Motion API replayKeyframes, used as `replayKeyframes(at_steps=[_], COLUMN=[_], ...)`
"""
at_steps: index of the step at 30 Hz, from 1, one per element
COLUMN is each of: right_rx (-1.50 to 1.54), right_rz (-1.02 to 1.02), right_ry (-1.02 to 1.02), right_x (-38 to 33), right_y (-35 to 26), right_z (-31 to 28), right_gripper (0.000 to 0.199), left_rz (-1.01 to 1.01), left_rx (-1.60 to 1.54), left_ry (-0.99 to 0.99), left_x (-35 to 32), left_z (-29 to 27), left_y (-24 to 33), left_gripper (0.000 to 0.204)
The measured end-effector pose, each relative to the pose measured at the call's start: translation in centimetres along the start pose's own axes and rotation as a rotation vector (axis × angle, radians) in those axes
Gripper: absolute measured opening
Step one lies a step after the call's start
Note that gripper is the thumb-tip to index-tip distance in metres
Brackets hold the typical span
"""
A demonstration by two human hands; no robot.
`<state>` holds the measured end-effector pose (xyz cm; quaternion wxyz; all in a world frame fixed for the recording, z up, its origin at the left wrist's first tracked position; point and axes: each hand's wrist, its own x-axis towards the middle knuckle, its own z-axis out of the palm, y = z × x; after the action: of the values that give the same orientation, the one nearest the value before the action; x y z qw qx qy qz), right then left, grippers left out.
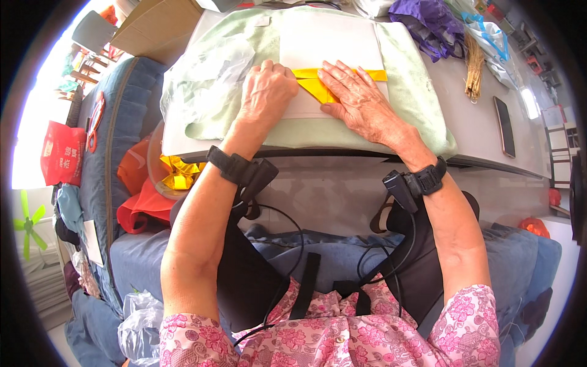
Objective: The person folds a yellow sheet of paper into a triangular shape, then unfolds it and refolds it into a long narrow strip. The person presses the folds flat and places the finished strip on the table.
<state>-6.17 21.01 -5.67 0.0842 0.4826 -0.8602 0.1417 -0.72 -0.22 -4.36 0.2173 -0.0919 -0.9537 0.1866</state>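
A folded piece of shiny yellow paper (318, 92) lies on a white sheet or board (333, 46), which rests on a pale green cloth (416, 98) on the table. At the paper's left end, my left hand (269, 92) is closed, fingers curled in, gripping its edge. My right hand (361, 104) lies flat over the right part of the fold, fingers stretched out and pressing down. A yellow strip sticks out past those fingers. Much of the paper's middle is hidden under my right hand.
A see-through plastic sheet (211, 79) covers the cloth's left side. Below the table's left edge, a tub (158, 153) holds yellow folded pieces (180, 174). Rightward lie a phone (504, 126), a straw bundle (473, 67) and a purple bag (428, 24). Red-handled scissors (95, 122) rest on the sofa arm.
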Motion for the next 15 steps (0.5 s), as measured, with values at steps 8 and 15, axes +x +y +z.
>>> replayKeyframes(at_steps=[8,15], right_rx=[-0.012,-0.013], right_rz=[0.008,-0.012], right_ry=[-0.006,0.017], right_x=[0.1,0.2], right_y=[0.0,0.2], right_z=[0.0,0.4], right_gripper=[0.064,0.062], left_rz=[-0.094,-0.062], left_rx=[-0.067,-0.688], left_ry=[0.044,0.108], left_x=[-0.4,-0.8], left_z=[-0.6,-2.0], left_y=[-0.3,4.1], left_gripper=[0.021,0.052])
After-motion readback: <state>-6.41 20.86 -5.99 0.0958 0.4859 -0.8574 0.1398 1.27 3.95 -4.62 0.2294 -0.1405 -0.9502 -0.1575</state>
